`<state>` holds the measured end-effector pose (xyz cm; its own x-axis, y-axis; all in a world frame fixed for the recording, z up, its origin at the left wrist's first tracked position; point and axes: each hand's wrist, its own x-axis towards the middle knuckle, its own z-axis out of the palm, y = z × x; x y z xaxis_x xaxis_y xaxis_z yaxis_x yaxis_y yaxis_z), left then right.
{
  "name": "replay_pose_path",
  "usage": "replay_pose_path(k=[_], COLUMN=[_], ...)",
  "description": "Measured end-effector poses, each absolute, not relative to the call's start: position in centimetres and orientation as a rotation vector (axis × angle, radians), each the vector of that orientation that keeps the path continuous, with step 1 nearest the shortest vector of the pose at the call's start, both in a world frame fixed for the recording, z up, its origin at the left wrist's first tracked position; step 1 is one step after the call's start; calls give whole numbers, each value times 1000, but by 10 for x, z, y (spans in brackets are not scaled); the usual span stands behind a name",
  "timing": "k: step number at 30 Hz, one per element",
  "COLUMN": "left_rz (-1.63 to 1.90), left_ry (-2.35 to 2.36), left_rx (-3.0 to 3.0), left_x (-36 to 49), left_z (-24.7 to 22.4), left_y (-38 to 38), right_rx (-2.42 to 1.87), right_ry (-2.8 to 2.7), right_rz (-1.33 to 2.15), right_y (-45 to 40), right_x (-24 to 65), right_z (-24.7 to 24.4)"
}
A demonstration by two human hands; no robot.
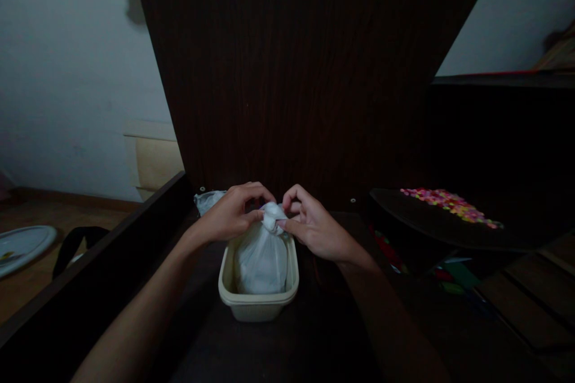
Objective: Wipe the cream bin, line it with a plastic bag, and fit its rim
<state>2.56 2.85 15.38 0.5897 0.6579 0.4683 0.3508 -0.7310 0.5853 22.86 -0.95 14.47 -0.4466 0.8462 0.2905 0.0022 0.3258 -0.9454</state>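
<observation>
The left hand (233, 212) and right hand (317, 227) meet at the twisted, knotted neck of a white plastic bag (263, 263), the fingers of each pinched closed on it, the right thumb lying against the knot. The bag's full lower part sits inside a cream rectangular tub (258, 299), which stands on the dark surface (251, 350). Just behind the left hand lies a crumpled translucent bag (208, 200). Beyond rises a dark wood panel (287, 84) with 2 pale scuffs. Well to the right, small multicoloured pieces (449, 204) lie scattered on a curved dark shelf (404, 215).
</observation>
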Motion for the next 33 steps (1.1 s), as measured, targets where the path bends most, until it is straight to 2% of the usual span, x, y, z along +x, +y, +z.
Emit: replay_pose_path(k=[7,20,25,33], left_rz=[916,945,980,974], left_ry=[699,809,756,664], left_rx=[2417,2172,2085,1983], left_x=[25,25,27,30], left_z=[156,155,156,155], left_y=[26,24,23,22], right_rx=[-772,-1063,-1120,-940], right_ry=[-1808,-1807,-1786,-1638], right_rz=[1222,594,711,947], right_y=[-8,-4,-3,1], right_x=[231,231,233,231], right_z=[143,141,139,136])
